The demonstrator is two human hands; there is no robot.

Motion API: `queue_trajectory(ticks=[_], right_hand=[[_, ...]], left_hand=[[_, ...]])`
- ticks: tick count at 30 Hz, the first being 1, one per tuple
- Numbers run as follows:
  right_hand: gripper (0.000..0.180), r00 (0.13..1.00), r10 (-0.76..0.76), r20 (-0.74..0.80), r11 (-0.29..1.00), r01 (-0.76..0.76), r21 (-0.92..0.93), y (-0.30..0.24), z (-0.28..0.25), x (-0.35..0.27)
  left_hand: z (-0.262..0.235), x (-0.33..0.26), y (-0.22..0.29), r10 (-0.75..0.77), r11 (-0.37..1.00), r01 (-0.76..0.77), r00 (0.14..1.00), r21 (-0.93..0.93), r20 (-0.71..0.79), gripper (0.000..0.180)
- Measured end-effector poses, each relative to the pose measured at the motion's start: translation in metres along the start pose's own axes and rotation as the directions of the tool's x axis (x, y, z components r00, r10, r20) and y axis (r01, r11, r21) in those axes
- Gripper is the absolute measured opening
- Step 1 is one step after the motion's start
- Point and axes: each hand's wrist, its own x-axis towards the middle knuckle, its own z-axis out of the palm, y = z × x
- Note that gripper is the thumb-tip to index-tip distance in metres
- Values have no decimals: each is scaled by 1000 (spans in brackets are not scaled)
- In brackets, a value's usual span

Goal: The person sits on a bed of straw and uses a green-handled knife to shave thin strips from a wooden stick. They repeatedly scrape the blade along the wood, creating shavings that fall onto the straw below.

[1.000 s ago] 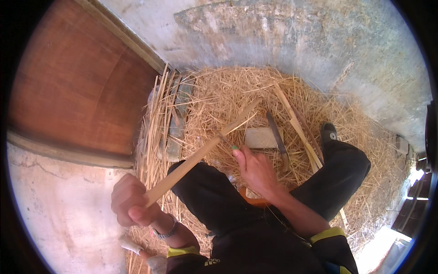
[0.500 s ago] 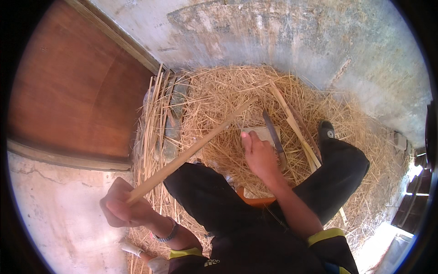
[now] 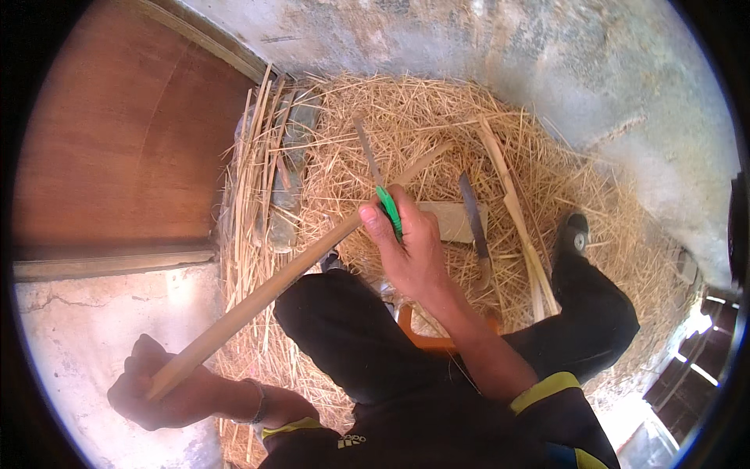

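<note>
My left hand point(image 3: 160, 387) is closed round the near end of a long, pale bamboo strip point(image 3: 266, 295), out at the lower left. The strip slants up and to the right, passing behind my right hand point(image 3: 418, 254), and its far end shows over the straw. A green-handled knife point(image 3: 388, 209) is gripped in my right hand, against the strip, its thin blade pointing up and away. Just right of that hand, a large dark-bladed knife point(image 3: 473, 215) with a wooden handle lies across a pale flat block point(image 3: 445, 221).
Straw and shavings point(image 3: 406, 102) cover the floor. Split bamboo pieces point(image 3: 508, 195) lie at the right, and a bundle of thin strips point(image 3: 248, 187) at the left by a brown door point(image 3: 125, 148). Part of an orange seat point(image 3: 430, 342) shows between my legs. A stained wall point(image 3: 562, 70) rises beyond.
My left hand has moved down and left with the bamboo strip. My right hand has come up to the strip from beside the block, and the green-handled knife now shows in it.
</note>
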Motion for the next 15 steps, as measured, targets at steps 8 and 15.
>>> queue_trajectory(ticks=[8,15], right_hand=[[27,997,-41,63,999,40,14,-34,-6,-1],[33,973,-91,213,986,117,-115,-54,2,-42]], left_hand=[[8,4,4,17,991,-28,997,134,78,37],[-26,-16,14,90,972,-109,991,209,97,28]])
